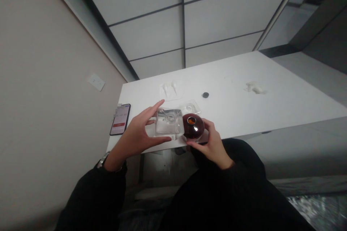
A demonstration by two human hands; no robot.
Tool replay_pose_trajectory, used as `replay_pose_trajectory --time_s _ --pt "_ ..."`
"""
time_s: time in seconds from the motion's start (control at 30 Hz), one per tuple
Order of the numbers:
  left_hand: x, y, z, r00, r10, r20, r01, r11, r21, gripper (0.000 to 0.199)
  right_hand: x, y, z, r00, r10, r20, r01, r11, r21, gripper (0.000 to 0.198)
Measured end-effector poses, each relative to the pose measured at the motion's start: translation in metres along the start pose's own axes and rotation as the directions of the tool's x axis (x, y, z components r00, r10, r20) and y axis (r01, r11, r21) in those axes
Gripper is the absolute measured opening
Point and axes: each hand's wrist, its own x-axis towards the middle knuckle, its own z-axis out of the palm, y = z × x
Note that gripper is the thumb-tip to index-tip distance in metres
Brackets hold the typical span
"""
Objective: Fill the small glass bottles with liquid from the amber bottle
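From here I have the left hand's thumb and index finger spread wide along two opposite edges of a clear square container, gripping it from its left side; that's my left hand. My right hand curls around a glossy red-brown vessel, thumb along the near side and fingers wrapped on the right. I see the vessel's round mouth facing up, with an orange tone inside. The two pieces sit side by side near the front edge of the white table — I can't tell whether they touch each other, or whether either rests on the tabletop.

Just behind them I make out another clear plastic piece, partly covered. Farther back lie two white pieces in thin clear wrapping, then a small dark disc to their right. Well off to the right is a crumpled whitish scrap, too blurred to name. A phone with its screen lit lies at the table's left edge. Beyond, I get a wall socket and pale cabinet panels.
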Motion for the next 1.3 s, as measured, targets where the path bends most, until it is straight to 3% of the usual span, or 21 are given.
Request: replay_pose_trajectory --time_s 0.67,0.9,1.13,1.3 --pt "0.017 0.000 -0.018 0.987 0.156 0.038 -0.160 0.957 0.241 0.094 0.004 -0.006 0.010 0.995 -0.090 -0.045 0.091 0.995 0.026 0.077" --pt "0.019 0.006 -0.023 0.963 0.243 0.119 -0.270 0.895 0.355 0.091 0.004 -0.004 0.012 0.991 -0.120 -0.057 0.121 0.993 0.007 0.077" --pt "0.021 0.017 -0.027 0.959 0.215 0.185 -0.276 0.860 0.430 0.086 0.004 -0.004 0.011 0.990 -0.132 -0.056 0.133 0.991 -0.001 0.079" --pt "0.023 0.019 -0.029 0.942 0.261 0.209 -0.327 0.848 0.416 0.086 0.004 -0.006 0.011 0.987 -0.148 -0.057 0.149 0.989 0.000 0.079"
